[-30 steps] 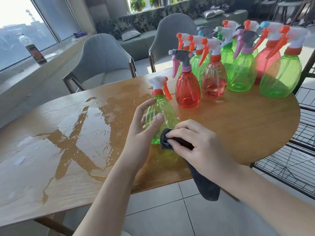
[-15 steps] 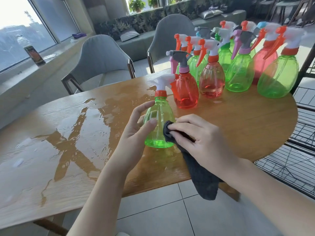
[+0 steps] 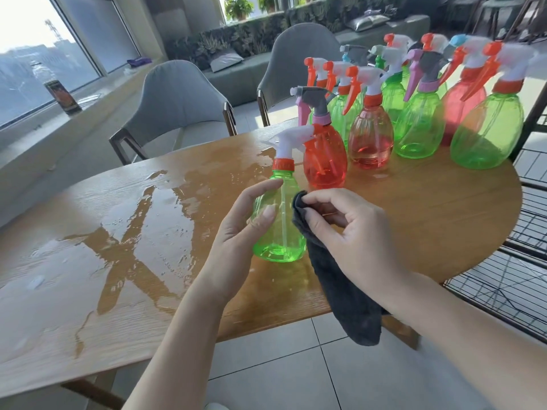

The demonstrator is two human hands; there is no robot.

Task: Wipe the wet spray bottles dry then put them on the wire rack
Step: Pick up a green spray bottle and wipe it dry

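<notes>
A green spray bottle [image 3: 282,226] with a white head and orange collar stands upright on the wooden table [image 3: 429,220]. My left hand [image 3: 236,232] grips its left side with thumb and fingers. My right hand [image 3: 352,229] pinches a dark grey cloth [image 3: 352,303] and holds it against the bottle's right side; the cloth's tail hangs over the table's front edge. Several more green and red spray bottles [image 3: 420,125] stand in a cluster at the table's far right. The black wire rack [image 3: 509,279] sits low on the right, beside the table.
A wide puddle of water [image 3: 124,232] covers the table's left half. Two grey chairs [image 3: 180,105] stand behind the table. A dark can [image 3: 62,96] sits on the window ledge at the left. The floor below is tiled.
The green bottle has turned so its spray head points right. My right hand has slid the cloth up the bottle's right side. My left hand keeps its hold.
</notes>
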